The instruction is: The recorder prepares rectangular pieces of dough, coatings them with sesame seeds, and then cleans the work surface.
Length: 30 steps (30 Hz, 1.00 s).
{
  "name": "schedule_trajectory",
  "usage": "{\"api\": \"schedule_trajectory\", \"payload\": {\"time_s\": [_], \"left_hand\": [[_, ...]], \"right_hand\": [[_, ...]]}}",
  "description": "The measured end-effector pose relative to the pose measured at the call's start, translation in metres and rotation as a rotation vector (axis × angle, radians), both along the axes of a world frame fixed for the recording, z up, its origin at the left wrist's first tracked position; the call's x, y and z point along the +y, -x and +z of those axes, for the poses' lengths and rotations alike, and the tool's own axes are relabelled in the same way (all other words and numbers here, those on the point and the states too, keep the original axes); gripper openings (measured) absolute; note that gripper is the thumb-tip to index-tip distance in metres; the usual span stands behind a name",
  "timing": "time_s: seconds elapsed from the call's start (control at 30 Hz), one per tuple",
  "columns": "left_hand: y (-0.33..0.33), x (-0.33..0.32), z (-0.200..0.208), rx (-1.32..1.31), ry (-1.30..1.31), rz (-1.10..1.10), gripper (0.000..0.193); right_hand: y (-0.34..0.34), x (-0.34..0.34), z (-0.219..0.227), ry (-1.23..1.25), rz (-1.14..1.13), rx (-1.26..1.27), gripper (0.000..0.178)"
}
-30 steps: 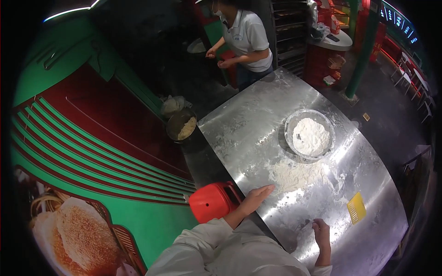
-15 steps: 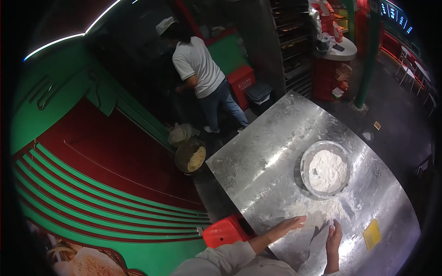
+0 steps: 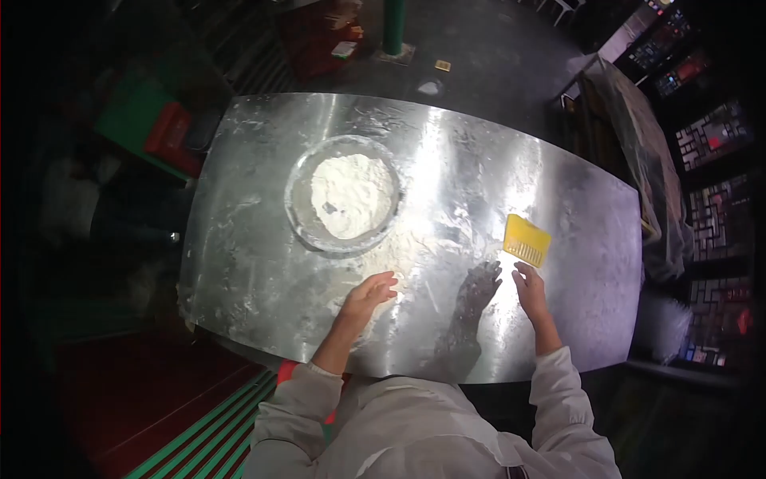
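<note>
A round metal bowl (image 3: 297, 214) holds a mound of white flour (image 3: 355, 185) on the steel table (image 3: 247, 263). Just below it, loose flour (image 3: 399, 254) is scattered on the metal. My left hand (image 3: 367, 297) hovers beside this scattered flour, fingers stretched out and nothing held. Over to the right lies a yellow dough scraper (image 3: 527, 239) with a ridged lower edge. Close to that edge is my right hand (image 3: 531, 292), its fingers extended and parted, with a small gap to the scraper. Its dark shadow falls on the table to its left.
Beyond the table's far edge stands a green post (image 3: 393, 28) on a dark floor. A red bin (image 3: 169, 132) is at the far left. On the right, a plastic-covered rack (image 3: 638, 128) stands by the table's edge.
My view has swung right, so the table now fills the middle. My right hand has moved right, up to the scraper. My left hand stays near the loose flour.
</note>
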<state>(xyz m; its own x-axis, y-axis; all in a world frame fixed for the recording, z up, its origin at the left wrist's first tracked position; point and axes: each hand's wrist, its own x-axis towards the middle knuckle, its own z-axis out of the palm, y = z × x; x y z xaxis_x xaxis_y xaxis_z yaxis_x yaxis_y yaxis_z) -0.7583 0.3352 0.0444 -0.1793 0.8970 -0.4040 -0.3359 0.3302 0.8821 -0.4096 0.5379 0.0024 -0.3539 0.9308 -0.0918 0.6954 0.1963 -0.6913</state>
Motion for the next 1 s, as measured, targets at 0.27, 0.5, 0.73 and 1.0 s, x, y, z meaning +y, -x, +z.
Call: {"api": "schedule_trajectory", "payload": {"time_s": [0.27, 0.5, 0.73, 1.0], "left_hand": [[-0.107, 0.137, -0.035, -0.067, 0.108, -0.155, 0.048], [-0.227, 0.233, -0.091, -0.137, 0.187, -0.071, 0.048], [-0.259, 0.227, -0.086, -0.009, 0.313, -0.068, 0.024], [-0.29, 0.162, -0.047, -0.237, 0.249, -0.046, 0.027]], "right_hand": [[-0.099, 0.089, -0.039, -0.061, -0.368, -0.222, 0.032], [-0.109, 0.09, -0.081, -0.155, -0.366, -0.153, 0.031], [-0.109, 0.082, -0.057, 0.382, -0.518, 0.6, 0.039], [-0.046, 0.009, -0.018, 0.571, -0.615, 1.177, 0.037]]}}
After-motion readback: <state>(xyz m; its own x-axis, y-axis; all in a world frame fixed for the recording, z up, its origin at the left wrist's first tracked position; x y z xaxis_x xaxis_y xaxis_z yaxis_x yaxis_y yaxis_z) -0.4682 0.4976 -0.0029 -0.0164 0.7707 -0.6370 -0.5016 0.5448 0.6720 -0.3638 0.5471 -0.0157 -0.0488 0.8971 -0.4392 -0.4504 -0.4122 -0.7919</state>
